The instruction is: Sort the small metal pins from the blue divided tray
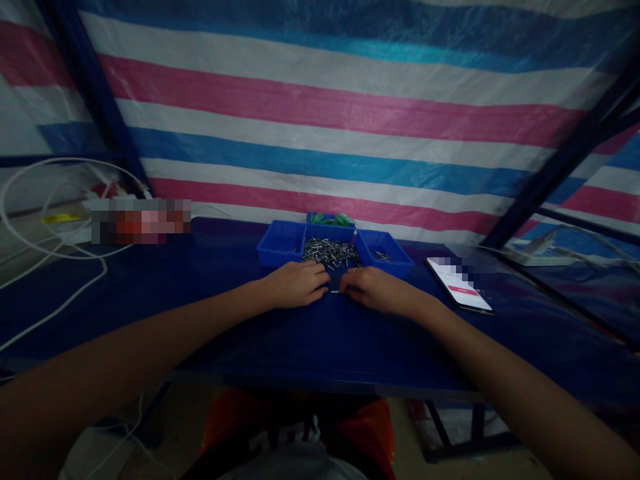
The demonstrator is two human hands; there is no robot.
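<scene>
In the centre of the frame, a thin light piece [335, 291] is seen on the table [300, 347], between the left hand [297, 285] and the right hand [373, 288]. The fingers of both hands are bent, but it cannot be told whether anything is gripped by either grip. Just above the hands, a pile of small metal pieces [333, 253] is enclosed by a left blue bin [281, 251], a right blue bin [395, 257] and a back blue bin [331, 232], where green items [337, 219] are contained. Some metal pieces are also seen in the right blue bin. At the right, a phone [460, 285] with a lit screen is laid on the table. At the left, white cables [83, 288] are spread near a blurred patch. The dark blue surface is dimly lit, and a striped sheet [320, 157] is hung behind, framed by dark posts [555, 160].
</scene>
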